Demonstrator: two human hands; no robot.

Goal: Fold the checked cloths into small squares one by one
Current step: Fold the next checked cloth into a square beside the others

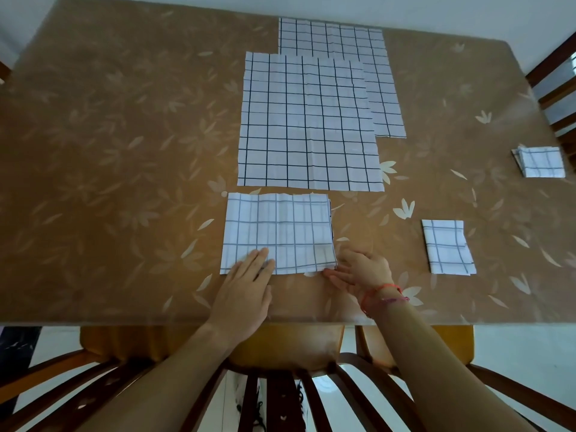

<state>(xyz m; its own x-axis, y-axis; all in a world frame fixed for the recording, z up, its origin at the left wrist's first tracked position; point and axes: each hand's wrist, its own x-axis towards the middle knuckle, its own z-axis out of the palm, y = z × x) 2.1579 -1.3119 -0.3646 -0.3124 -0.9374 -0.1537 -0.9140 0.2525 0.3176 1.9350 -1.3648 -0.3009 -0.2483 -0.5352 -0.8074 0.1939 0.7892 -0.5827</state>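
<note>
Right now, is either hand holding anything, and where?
Left hand presses the folded checked cloth flat; right hand touches its near right corner, grip unclear.

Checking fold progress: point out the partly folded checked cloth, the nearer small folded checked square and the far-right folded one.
Partly folded white checked cloth [280,226]: head view, top layer.
Nearer small folded square [446,246]: head view, centre.
Far-right folded square [542,163]: head view, top face.

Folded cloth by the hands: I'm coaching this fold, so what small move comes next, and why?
Probably the right hand should carry the right edge of the folded cloth over to the left while the left hand pins it flat; it is wider than the finished square to its right.
</note>
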